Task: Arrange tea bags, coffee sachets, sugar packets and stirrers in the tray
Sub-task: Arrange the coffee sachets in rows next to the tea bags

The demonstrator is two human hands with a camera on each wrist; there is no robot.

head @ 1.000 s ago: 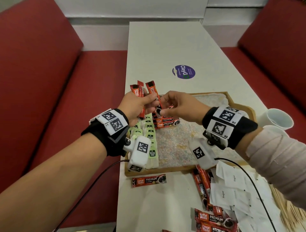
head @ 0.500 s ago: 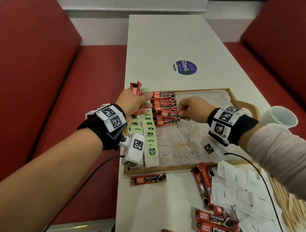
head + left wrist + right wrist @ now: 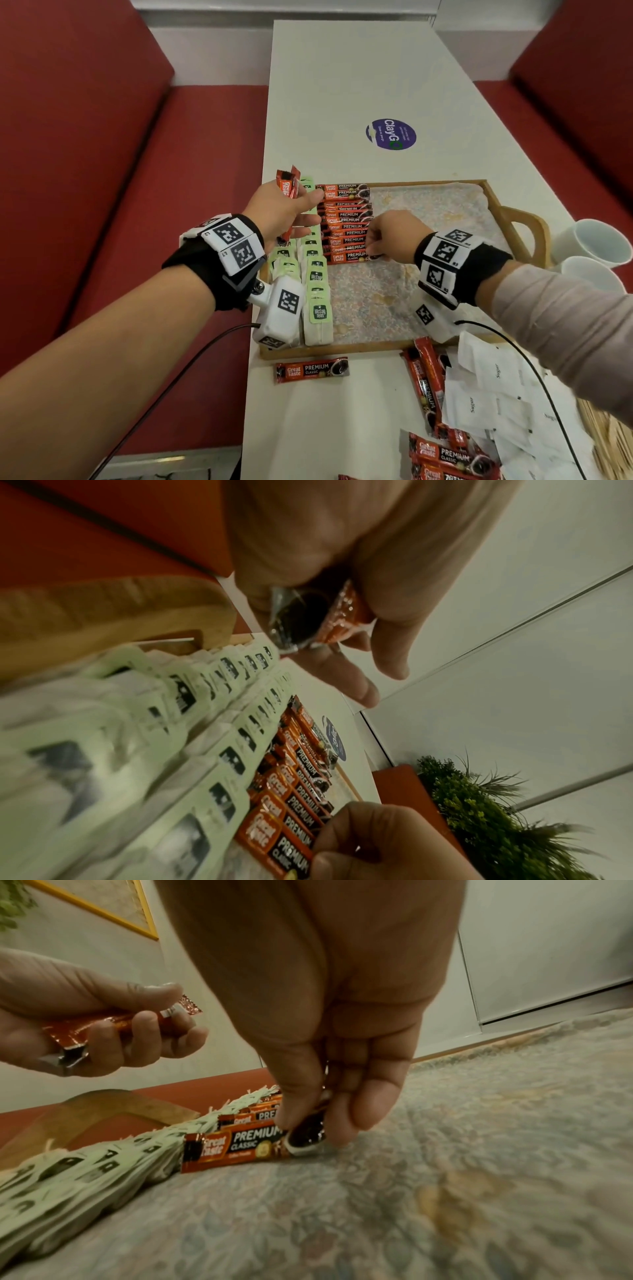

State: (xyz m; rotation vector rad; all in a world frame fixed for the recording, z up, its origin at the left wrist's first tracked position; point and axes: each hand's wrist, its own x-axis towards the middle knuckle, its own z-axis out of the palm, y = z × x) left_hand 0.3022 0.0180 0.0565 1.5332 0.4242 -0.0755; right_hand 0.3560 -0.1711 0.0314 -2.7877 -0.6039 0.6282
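While my left hand (image 3: 281, 214) keeps its grip clamped on spare coffee sachets (image 3: 287, 192), held upright above the tea bags (image 3: 317, 274) as ready stock, my right hand (image 3: 390, 234) pinches the nearest sachet (image 3: 240, 1146) by its end, seating it flat against the row inside the tray (image 3: 493, 202). Sugar packets (image 3: 486, 387) wait on the tabletop (image 3: 342, 85).

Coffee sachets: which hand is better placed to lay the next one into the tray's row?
Right hand: its fingertips already pinch the nearest sachet at the row's end. The left hand only grips spare sachets above the tea bags.
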